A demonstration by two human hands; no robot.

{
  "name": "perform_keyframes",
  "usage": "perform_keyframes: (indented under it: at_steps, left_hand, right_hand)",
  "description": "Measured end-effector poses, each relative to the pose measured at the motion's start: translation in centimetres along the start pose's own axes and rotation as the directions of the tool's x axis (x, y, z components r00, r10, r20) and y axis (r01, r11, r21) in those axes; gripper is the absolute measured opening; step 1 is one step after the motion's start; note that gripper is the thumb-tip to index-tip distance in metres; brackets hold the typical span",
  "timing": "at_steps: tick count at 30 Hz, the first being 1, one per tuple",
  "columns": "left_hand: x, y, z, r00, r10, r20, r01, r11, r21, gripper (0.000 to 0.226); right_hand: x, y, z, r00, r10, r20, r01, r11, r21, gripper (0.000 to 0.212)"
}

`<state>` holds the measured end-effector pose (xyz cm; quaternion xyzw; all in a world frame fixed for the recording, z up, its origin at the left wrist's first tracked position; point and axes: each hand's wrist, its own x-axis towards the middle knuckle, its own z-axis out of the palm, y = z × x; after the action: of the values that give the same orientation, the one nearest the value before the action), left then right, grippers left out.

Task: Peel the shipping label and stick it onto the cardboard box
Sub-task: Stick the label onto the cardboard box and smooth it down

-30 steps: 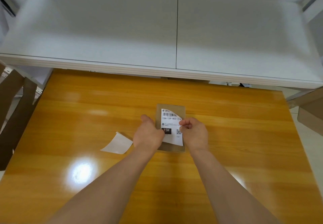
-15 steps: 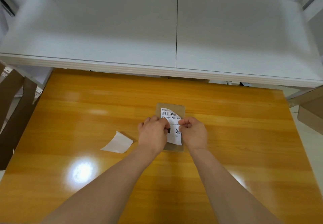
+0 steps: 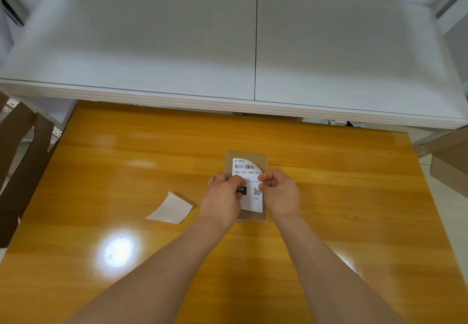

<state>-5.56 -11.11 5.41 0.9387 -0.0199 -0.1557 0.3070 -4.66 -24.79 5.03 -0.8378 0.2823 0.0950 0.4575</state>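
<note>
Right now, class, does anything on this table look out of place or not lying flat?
Yes. The shipping label on the cardboard box has its top right corner curled up, and a white backing sheet lies loose left of it.

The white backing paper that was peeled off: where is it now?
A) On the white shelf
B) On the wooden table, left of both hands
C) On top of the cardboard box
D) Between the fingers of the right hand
B: the curled backing paper lies on the wooden table, left of the left hand, apart from the cardboard box.
</note>
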Motion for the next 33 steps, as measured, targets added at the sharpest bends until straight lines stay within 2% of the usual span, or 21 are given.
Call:
perform_keyframes:
  at_steps: [22,29,33]
  left_hand:
    - [0.5,-0.1,-0.2,1.0,0.018,-0.009,-0.018,1.0,0.022,0.029]
    - [0.6,-0.2,-0.3,1.0,0.027,0.008,-0.028,0.995,0.092,0.031]
    - [0.8,-0.2,-0.3,1.0,0.022,0.006,-0.022,0.995,0.097,0.031]
  right_hand:
    - [-0.5,0.2,0.0,1.0,-0.029,0.002,0.029,0.999,-0.017,0.026]
    - [-0.9,0.4,-0.4,0.998,-0.059,-0.038,0.053,0.989,-0.14,0.023]
    - [-1.2,-0.2,-0.3,0.997,-0.053,0.049,0.061,0.981,-0.184,0.016]
